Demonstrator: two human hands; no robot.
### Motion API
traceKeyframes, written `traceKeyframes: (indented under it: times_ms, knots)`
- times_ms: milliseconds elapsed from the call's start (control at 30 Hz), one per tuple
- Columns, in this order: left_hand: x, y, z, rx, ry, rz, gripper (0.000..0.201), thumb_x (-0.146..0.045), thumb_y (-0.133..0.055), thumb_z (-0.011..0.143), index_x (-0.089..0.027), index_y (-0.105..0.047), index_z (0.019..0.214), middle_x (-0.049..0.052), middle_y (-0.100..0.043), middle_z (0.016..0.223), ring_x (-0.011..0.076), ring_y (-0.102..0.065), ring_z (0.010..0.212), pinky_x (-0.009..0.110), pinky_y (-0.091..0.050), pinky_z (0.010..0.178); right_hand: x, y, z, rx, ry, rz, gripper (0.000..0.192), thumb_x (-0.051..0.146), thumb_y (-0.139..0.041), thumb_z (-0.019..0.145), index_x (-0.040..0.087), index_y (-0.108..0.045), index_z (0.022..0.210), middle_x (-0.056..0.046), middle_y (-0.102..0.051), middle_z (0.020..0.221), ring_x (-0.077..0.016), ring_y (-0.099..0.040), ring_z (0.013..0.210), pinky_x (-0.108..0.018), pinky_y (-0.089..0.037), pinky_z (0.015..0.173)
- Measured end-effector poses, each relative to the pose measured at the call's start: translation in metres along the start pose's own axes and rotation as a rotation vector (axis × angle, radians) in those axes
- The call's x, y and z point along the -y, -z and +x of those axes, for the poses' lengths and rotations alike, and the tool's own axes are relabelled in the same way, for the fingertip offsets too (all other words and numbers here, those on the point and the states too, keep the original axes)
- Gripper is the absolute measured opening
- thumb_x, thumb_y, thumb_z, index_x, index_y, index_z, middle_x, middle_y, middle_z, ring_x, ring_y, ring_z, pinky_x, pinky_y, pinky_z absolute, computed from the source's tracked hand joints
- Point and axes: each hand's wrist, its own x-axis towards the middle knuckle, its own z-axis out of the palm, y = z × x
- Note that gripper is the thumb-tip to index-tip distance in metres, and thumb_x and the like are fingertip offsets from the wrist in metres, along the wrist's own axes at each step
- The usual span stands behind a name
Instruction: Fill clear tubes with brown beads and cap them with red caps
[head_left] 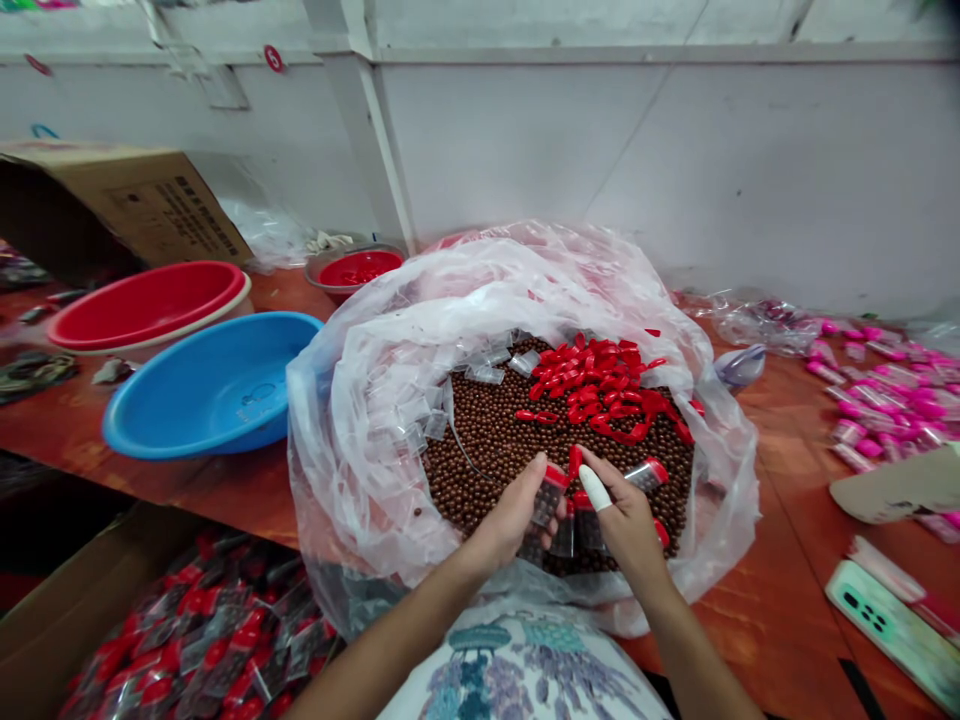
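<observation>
A large clear plastic bag [360, 400] lies open on the table, full of small brown beads [495, 440]. A heap of red caps [600, 385] and small clear packets [487, 365] lie on the beads. My left hand [517, 515] holds a small clear tube with a red cap [551, 490] over the beads. My right hand [626, 515], with a white cot on its index finger, pinches a red cap [574, 462] beside that tube and holds another red-capped tube [646, 472]. More filled tubes [574, 530] sit below my hands.
A blue basin [202, 390] and a red basin [142, 305] stand left, with a cardboard box [142, 200] behind. A small red-filled bowl [356, 270] is at the back. Pink-capped tubes [885, 400] lie right, a phone [892, 625] near the front right. A box of red-capped packets [210, 640] sits low left.
</observation>
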Motion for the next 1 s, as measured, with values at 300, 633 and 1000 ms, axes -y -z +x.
traceKeyframes:
  times_ms: [300,633,1000]
  knots:
    - [-0.012,0.004,-0.002,-0.010,-0.047,0.129,0.057,-0.068,-0.035,0.076,-0.017,-0.050,0.098,-0.002,-0.055,0.060,0.0084,-0.048,0.041,0.016,-0.033,0.034,0.008,-0.007,0.003,0.069,0.064,0.053,0.035,0.034,-0.047,0.086,0.025,-0.055,0.119,-0.005,-0.057,0.122,-0.0216,-0.051,0.114,-0.044,-0.037,0.100]
    - [-0.006,0.000,0.004,-0.098,-0.005,-0.025,0.058,-0.071,-0.040,0.072,-0.014,-0.053,0.067,-0.001,-0.053,0.052,0.0086,-0.046,0.043,0.020,-0.034,0.042,0.003,-0.020,-0.006,0.164,0.437,-0.473,0.080,0.039,-0.067,0.069,0.020,-0.028,0.137,-0.013,-0.046,0.127,-0.0286,-0.044,0.115,-0.046,-0.040,0.095]
    - [0.025,0.007,0.009,-0.204,-0.149,-0.054,0.040,-0.052,-0.044,0.080,-0.016,-0.059,0.088,-0.003,-0.055,0.060,0.0104,-0.049,0.051,0.024,-0.040,0.054,-0.003,-0.025,-0.008,0.163,0.613,-0.634,0.066,0.029,-0.061,0.071,0.013,-0.035,0.129,-0.014,-0.054,0.118,-0.0267,-0.051,0.104,-0.041,-0.042,0.088]
